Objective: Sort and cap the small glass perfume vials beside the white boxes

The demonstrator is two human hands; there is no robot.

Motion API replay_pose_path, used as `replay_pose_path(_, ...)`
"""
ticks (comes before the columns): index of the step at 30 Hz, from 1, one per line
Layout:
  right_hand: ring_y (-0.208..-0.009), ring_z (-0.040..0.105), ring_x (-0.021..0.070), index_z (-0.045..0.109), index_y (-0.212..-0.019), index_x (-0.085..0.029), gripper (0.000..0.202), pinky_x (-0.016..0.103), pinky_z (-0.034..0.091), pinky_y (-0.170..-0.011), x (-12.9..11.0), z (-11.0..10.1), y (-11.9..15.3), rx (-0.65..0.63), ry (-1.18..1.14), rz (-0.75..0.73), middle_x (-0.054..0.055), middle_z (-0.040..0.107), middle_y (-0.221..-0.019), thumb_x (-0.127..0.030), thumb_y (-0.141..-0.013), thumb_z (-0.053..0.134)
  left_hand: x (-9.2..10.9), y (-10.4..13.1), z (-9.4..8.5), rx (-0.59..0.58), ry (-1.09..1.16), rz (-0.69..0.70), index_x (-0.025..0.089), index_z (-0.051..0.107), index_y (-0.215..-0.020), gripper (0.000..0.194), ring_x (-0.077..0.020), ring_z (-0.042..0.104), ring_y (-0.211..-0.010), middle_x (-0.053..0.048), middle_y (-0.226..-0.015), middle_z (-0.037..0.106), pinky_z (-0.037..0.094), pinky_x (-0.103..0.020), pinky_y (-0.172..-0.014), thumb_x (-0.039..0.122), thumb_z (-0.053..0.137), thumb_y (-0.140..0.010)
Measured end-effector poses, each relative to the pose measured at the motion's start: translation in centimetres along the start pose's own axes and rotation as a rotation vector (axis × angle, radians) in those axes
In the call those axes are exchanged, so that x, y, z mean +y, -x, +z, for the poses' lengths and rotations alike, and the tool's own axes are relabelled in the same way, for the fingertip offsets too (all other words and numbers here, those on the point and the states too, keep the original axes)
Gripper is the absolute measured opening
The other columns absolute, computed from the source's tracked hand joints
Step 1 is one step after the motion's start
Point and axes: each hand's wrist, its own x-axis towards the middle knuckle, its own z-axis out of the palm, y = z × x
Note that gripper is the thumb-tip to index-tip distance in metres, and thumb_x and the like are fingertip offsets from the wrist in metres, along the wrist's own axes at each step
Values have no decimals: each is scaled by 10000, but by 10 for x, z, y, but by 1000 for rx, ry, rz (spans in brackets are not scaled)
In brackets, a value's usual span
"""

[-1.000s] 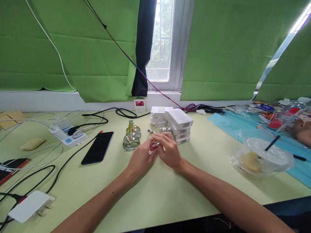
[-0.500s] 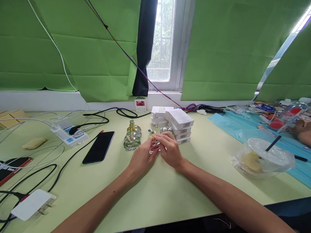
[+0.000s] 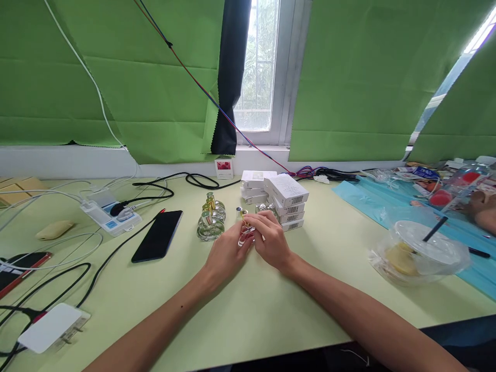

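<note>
In the head view my left hand [image 3: 228, 249] closes round the left side of a small glass bottle with red in it [image 3: 246, 236]. Bent over the bottle's top and right side is my right hand [image 3: 272, 241], its fingers together on it. The bottle is partly covered by both hands. Just behind it show small bottle caps [image 3: 239, 211]. To the left stands a row of glass bottles with gold and silver tops [image 3: 210, 226]. Behind my right hand are clear glass bottles [image 3: 262, 207] beside stacked white boxes [image 3: 287, 190].
A black phone [image 3: 157, 236], a power strip [image 3: 112, 214], cables and a white charger [image 3: 54, 326] lie left. At right are a lidded cup in plastic [image 3: 422, 250], a blue sheet [image 3: 372, 199] and another person's hand [image 3: 482, 209]. A small card [image 3: 223, 168] stands at the back.
My two hands stay almost in the same place on the bottle. At the far right, the other person's hand has shifted slightly.
</note>
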Motion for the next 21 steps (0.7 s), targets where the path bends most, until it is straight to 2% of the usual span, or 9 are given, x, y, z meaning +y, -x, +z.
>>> replay_pose_path(21, -1037, 601, 229, 665, -1209, -241, 459, 429, 586, -906, -3, -1, -1, 28, 5, -25, 63, 721, -1178, -4, -895, 429, 0, -1, 0, 0, -7, 13, 221, 547, -1066, 137, -190, 646, -795, -17, -935, 694, 457, -276, -679, 253, 514, -937)
